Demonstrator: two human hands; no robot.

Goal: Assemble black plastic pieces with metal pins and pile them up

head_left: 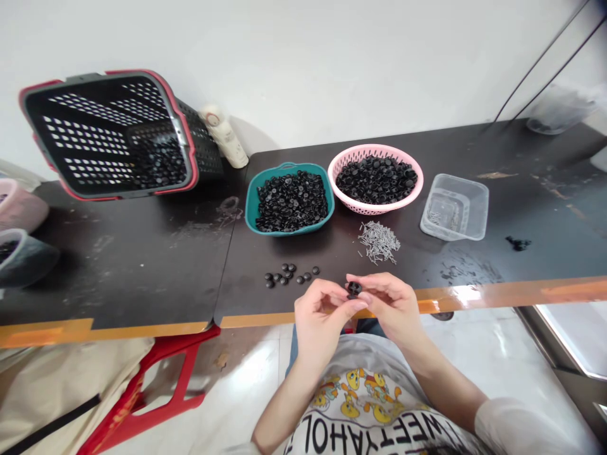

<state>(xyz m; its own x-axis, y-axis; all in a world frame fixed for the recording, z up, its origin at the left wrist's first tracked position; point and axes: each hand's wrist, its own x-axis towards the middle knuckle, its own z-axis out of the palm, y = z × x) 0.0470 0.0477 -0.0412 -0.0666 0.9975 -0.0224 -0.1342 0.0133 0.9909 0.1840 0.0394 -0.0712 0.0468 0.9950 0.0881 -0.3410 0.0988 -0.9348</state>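
My left hand (325, 309) and my right hand (389, 302) meet over the table's front edge. Both are closed, their fingertips pinching a small round black plastic part (354, 289) between them. Several black round caps (287, 275) lie loose on the table to the left of my hands. Beyond my hands is a heap of small grey metal pins (379, 242). Farther back stand a teal basket (251, 208) full of black discs and a pink basket (418, 183) full of black caps.
A clear plastic box (480, 212) with a few pins stands to the right. Small black pieces (518, 243) lie beyond it. On the left, a large black basket (187, 126) is tipped on its side beside a white bottle (225, 138). A red stool (180, 379) is below.
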